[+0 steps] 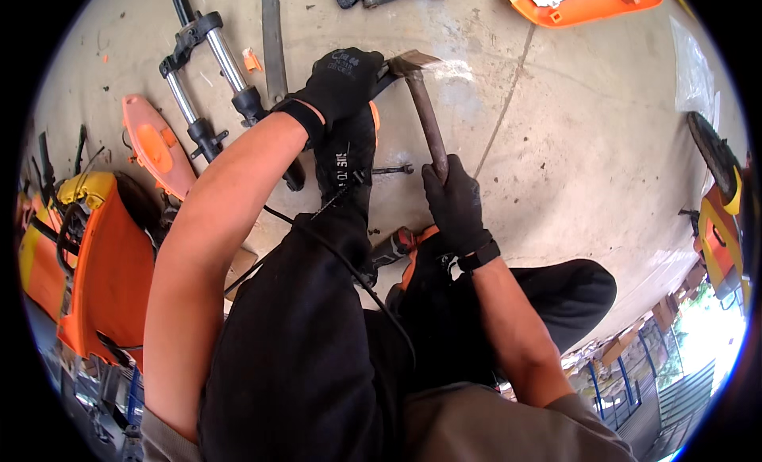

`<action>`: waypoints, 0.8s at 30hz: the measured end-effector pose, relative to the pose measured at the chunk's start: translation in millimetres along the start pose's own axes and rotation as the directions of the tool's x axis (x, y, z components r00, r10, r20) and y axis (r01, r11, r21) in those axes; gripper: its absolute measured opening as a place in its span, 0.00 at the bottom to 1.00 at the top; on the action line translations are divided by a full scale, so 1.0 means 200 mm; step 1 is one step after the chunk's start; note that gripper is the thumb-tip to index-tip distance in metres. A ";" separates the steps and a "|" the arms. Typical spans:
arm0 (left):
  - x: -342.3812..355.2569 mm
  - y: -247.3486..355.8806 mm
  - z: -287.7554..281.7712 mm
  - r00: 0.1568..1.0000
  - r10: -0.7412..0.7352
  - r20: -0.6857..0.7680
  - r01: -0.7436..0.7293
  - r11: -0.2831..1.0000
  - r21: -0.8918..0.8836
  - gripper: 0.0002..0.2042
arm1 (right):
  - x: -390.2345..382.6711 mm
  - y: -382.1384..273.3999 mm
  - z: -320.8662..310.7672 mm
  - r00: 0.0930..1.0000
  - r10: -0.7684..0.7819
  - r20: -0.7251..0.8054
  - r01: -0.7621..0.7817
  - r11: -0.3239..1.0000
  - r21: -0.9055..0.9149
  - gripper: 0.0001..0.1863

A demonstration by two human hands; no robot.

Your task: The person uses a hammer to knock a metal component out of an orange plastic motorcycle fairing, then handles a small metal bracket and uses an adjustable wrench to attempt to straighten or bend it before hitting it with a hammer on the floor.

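My right hand (456, 204), in a black glove, is wrapped round the brown handle of a hammer (429, 125). The rust-brown head of this hammer lies at the far end, right beside my left hand (346, 82). That hand is also gloved and closed on a dark piece whose end pokes out toward the hammer head; most of it is hidden by the fingers. Below the left hand my black shoe (345, 156) rests on the floor. Just right of the shoe lies a thin dark bolt-like rod (393, 170).
On the floor at left lie a suspension fork (226, 59), a long wrench (273, 53) and a pale orange panel (159, 148). A red-and-black power tool (394, 246) sits between my legs. Orange bodywork (111, 263) stands far left; an orange cover (587, 8) and wheel (713, 152) are at right.
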State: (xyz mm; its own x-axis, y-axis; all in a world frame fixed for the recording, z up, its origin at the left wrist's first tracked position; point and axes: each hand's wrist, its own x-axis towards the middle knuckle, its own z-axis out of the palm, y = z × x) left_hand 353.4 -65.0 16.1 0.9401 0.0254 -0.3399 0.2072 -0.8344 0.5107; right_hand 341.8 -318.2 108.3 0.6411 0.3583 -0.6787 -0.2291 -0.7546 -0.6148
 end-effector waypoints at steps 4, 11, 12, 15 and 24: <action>-0.04 0.00 0.03 0.998 0.058 -0.014 -0.058 0.998 0.004 0.06 | -0.14 -0.11 -0.06 0.992 0.017 -0.122 -0.014 1.000 0.027 0.12; -0.03 -0.02 0.04 0.996 0.062 -0.067 -0.063 0.998 -0.006 0.05 | -0.04 -0.02 -0.03 0.998 0.058 -0.027 -0.059 0.997 -0.043 0.12; -0.03 -0.05 0.07 0.987 0.087 -0.133 -0.089 0.996 -0.010 0.05 | -0.07 -0.07 -0.06 0.998 0.026 -0.049 -0.028 0.999 -0.047 0.12; 0.04 0.02 -0.08 0.999 0.028 0.046 -0.028 1.000 0.001 0.05 | -0.07 -0.20 -0.11 0.985 0.043 -0.168 -0.028 0.996 0.087 0.11; 0.01 0.03 -0.09 0.992 -0.001 0.124 -0.007 0.998 0.065 0.08 | -0.11 -0.11 -0.09 0.989 0.058 -0.134 -0.060 0.998 -0.009 0.12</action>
State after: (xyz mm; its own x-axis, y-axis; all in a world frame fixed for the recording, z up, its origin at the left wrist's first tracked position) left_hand 360.3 -59.7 32.3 0.8993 -0.0424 -0.4353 0.1822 -0.8686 0.4609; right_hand 345.4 -320.4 144.4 0.7190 0.2373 -0.6533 -0.2606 -0.7794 -0.5698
